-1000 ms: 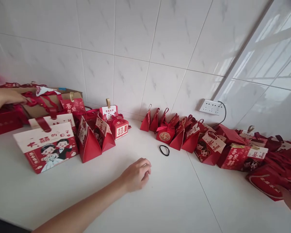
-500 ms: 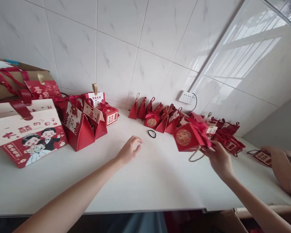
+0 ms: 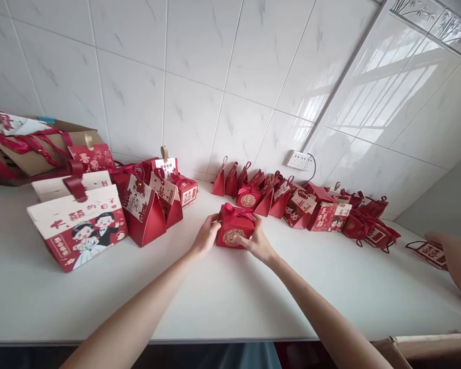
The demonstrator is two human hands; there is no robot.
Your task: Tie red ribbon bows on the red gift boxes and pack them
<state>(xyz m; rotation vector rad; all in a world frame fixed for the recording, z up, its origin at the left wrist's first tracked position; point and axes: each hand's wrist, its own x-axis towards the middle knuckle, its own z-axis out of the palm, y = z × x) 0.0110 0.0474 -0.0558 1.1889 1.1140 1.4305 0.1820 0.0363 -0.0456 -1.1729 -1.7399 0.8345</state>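
A red gift box [image 3: 230, 237] with a ribbon bow on top and a round gold emblem on its front sits on the white table in front of me. My left hand [image 3: 206, 234] grips its left side, fingers bent against the edge. On the opposite side my right hand [image 3: 258, 241] holds the box, thumb across the front by the emblem. Behind it stands a similar smaller red box [image 3: 248, 199] with a gold emblem, in a row of red triangular boxes [image 3: 267, 197].
Left of my hands stand a large box with a printed couple [image 3: 88, 233] and red triangular boxes [image 3: 148, 218]. A cardboard carton with ribbons [image 3: 34, 148] is at the far left. A power strip [image 3: 298, 160] hangs on the tiled wall. Another person's hand [image 3: 451, 251] touches a red box [image 3: 430, 254] at right.
My right hand has brought the red gift box from the right to the middle and set it upright on the table. My left hand has closed on its left side.
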